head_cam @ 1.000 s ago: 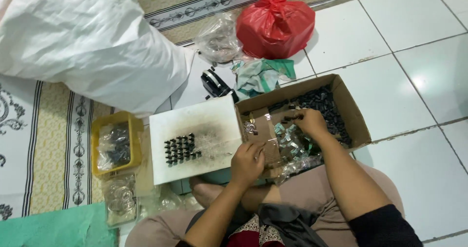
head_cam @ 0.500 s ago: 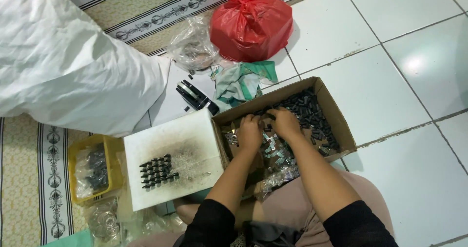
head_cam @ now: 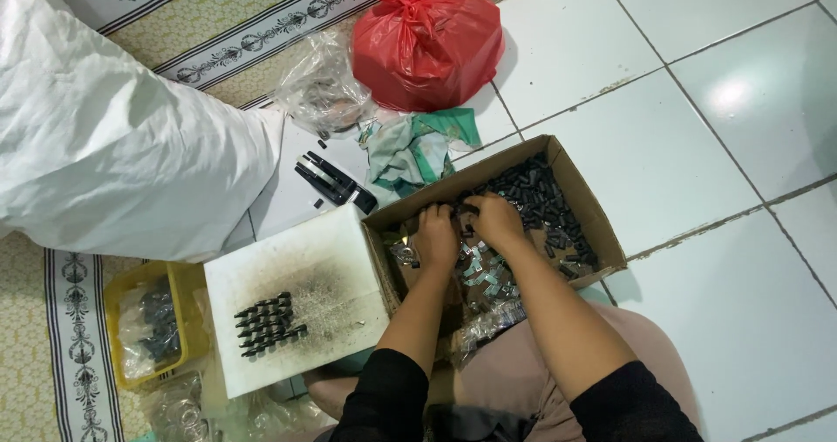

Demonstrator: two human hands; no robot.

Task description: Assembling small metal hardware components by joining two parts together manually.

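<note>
Hands reaching into cardboard box (head_cam: 586, 200), left hand (head_cam: 436, 237) and right hand (head_cam: 494, 221) both curling fingers among small black parts (head_cam: 540, 193), white board (head_cam: 296, 298) lying beside.

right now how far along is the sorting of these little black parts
Done: a small block of black pieces stands in rows on the white board. In hand: the left hand and right hand are both in the cardboard box. Left: a heap of loose black parts still fills the box's far end.

Red plastic bag (head_cam: 427, 45), yellow tub (head_cam: 122, 298), white board (head_cam: 296, 268), brown cardboard box (head_cam: 593, 220)
</note>
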